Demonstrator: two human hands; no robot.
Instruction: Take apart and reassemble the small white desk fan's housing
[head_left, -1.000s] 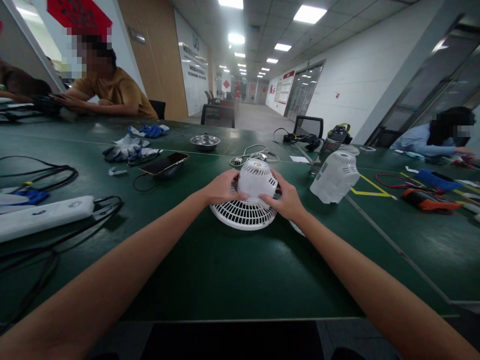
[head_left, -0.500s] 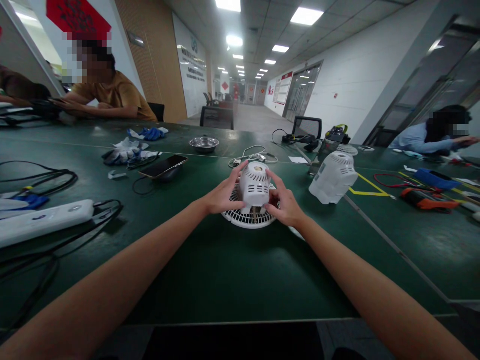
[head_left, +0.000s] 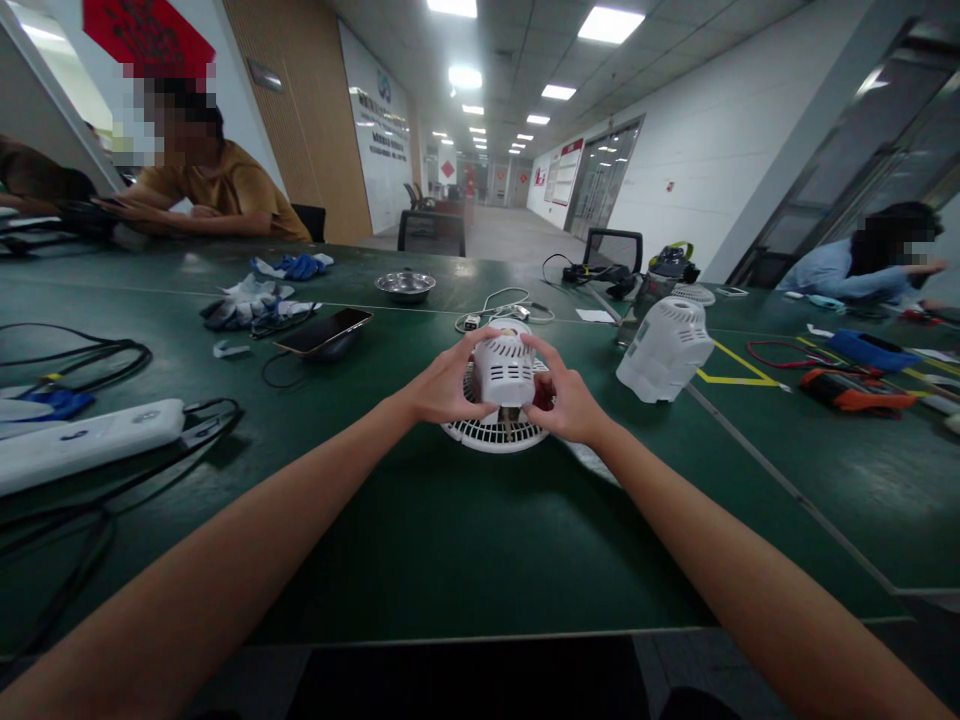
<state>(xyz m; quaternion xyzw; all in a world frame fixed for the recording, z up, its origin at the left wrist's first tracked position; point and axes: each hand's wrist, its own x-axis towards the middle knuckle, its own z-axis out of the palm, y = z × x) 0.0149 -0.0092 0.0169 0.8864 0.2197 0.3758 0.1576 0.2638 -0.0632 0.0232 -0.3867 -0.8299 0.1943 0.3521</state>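
Observation:
A white slotted fan motor cover point(head_left: 505, 370) is gripped from both sides in the middle of the view. My left hand point(head_left: 450, 380) has its thumb at the lower edge and its fingers on the upper left side. My right hand point(head_left: 568, 397) holds the opposite side with thumb and fingers. Beneath the cover lies a round white fan grille point(head_left: 498, 437), flat on the green table point(head_left: 465, 540). Some brownish parts show in the gap under the cover's near edge. A pale flat piece, partly hidden, lies below my right wrist.
Right of my hands stands a white plastic housing point(head_left: 665, 350). A metal bowl point(head_left: 405, 287), a white cable point(head_left: 510, 305) and a phone point(head_left: 325, 332) are farther back. A power strip point(head_left: 97, 440) lies left, an orange multimeter point(head_left: 855, 390) right. Two people point(head_left: 232, 190) sit across the table.
The cover is tipped slightly, and both hands have shifted a little with it, still gripping its sides. The whole view has moved slightly.

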